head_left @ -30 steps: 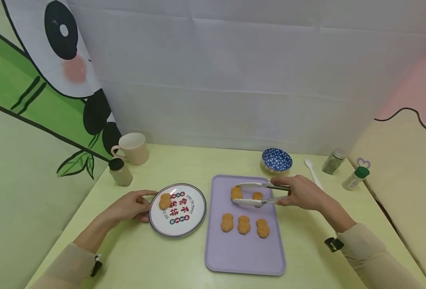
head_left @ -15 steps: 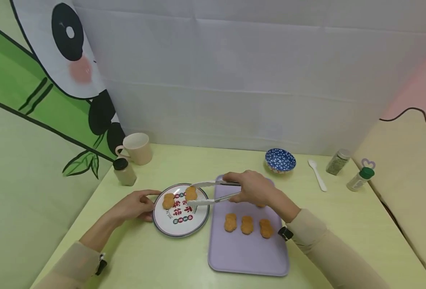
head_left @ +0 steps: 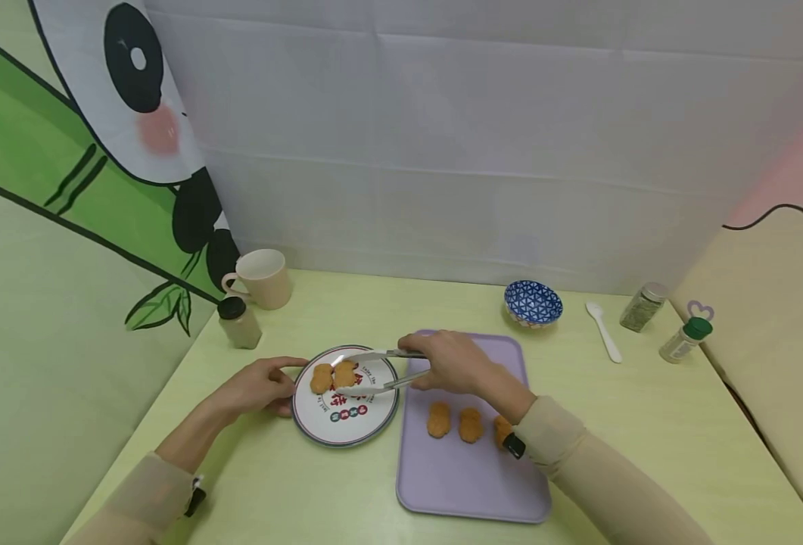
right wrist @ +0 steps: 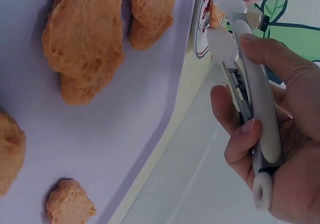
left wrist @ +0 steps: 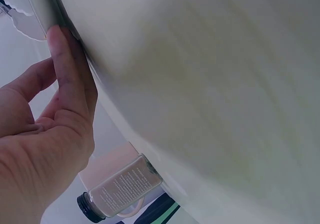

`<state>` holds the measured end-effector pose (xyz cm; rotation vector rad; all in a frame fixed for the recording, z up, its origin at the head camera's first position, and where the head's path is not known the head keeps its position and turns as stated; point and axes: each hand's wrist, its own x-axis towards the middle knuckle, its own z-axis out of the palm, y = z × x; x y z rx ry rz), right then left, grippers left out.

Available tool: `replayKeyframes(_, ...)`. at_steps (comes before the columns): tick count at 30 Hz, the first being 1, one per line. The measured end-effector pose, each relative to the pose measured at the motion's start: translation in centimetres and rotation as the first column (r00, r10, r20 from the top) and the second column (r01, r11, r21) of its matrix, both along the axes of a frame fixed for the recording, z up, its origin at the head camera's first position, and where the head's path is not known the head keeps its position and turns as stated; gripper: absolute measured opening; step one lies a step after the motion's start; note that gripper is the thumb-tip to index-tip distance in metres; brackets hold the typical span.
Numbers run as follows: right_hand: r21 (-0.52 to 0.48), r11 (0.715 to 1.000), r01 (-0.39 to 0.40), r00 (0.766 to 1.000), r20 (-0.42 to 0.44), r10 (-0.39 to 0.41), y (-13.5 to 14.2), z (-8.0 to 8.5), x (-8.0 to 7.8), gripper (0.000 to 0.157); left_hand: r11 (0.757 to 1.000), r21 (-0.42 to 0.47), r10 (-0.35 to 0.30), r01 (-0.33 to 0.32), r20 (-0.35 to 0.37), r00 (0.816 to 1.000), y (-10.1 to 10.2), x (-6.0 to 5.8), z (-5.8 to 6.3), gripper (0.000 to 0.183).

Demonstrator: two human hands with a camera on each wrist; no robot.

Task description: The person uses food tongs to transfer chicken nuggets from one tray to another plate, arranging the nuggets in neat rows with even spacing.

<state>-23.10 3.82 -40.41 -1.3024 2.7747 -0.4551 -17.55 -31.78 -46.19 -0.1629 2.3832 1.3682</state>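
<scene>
My right hand [head_left: 452, 365] grips a pair of tongs [right wrist: 260, 99] with white tips, fingers and thumb wrapped round the handles. The tips reach over the white plate [head_left: 347, 420] with red lettering, one on either side of a chicken nugget [head_left: 345, 373]. Beside it on the plate lies another nugget [head_left: 321, 378], close against it. My left hand [head_left: 258, 387] is at the plate's left edge, its fingertips touching the rim, as the left wrist view also shows. More nuggets [right wrist: 85, 39] lie on the purple tray [head_left: 469, 492], partly hidden by my right hand and wrist.
A pink mug [head_left: 265, 280] and a black-capped jar [head_left: 241, 324] stand back left. A blue patterned bowl [head_left: 533, 303], a white plastic spoon [head_left: 604, 333], a glass spice jar [head_left: 643, 307] and a green-capped jar [head_left: 686, 341] are at the back right.
My right hand has carried a nugget in the tongs from the tray leftward onto the plate, beside the first one. My left hand has stayed at the plate's rim.
</scene>
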Motion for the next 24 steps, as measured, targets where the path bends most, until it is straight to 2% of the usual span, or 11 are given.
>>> replayKeyframes(8, -0.026, 0.999, 0.022, 0.999, 0.037, -0.021, 0.5, -0.8, -0.1, 0.065, 1.0, 0.006, 0.001, -0.001, 0.008, 1.0, 0.1, 0.2, 0.0, 0.051)
replayKeyframes(12, -0.049, 0.996, 0.074, 0.994, 0.09, -0.069, 2.0, -0.2, 0.0, 0.068, 1.0, 0.011, -0.011, 0.011, 0.003, 1.0, 0.3, 0.4, 0.0, 0.051)
replayKeyframes(17, -0.076, 0.988, 0.134, 0.984, 0.125, -0.124, 6.0, 1.2, -0.1, 0.071, 1.0, 0.009, -0.001, 0.001, 0.01, 1.0, 0.2, 0.3, 0.0, 0.051)
replayKeyframes(24, -0.09, 0.985, 0.149, 0.984, 0.107, -0.139, 14.6, 2.8, -0.2, 0.069, 1.0, -0.007, -0.001, 0.001, 0.009, 1.0, 0.1, 0.0, 0.1, 0.051)
